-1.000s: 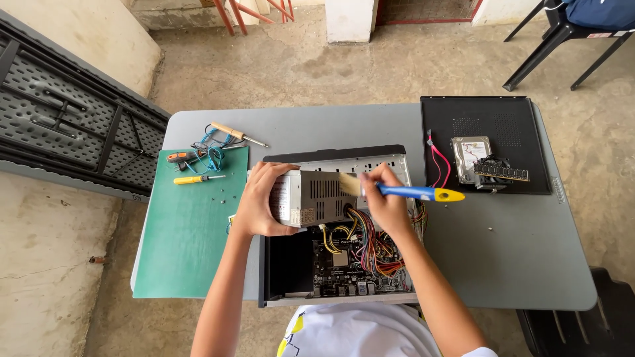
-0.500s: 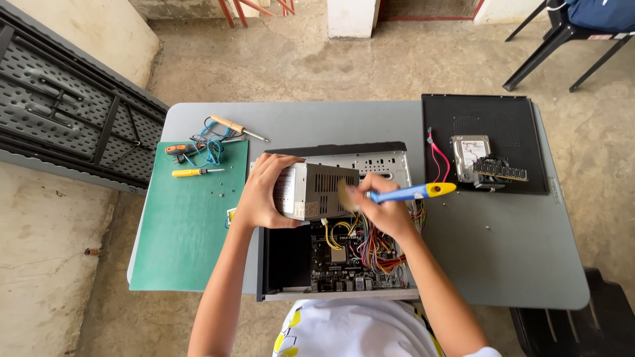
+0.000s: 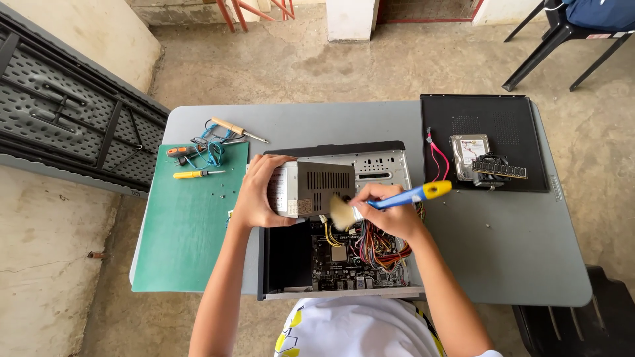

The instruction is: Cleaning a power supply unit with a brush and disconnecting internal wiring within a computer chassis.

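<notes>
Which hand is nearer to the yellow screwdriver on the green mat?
Left. The left hand grips the power supply right of the yellow screwdriver; the right hand is farther right.

My left hand (image 3: 254, 195) is raised at mid-frame, fingers curled in a clamping grip, forearm running down to the lower edge. My right hand (image 3: 390, 211) is closed in a pinch grip, knuckles up, forearm angled down and to the right.

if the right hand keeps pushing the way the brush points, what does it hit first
The right hand aims the brush leftward; its bristles already seem to touch the power supply, held by the left hand.
</notes>
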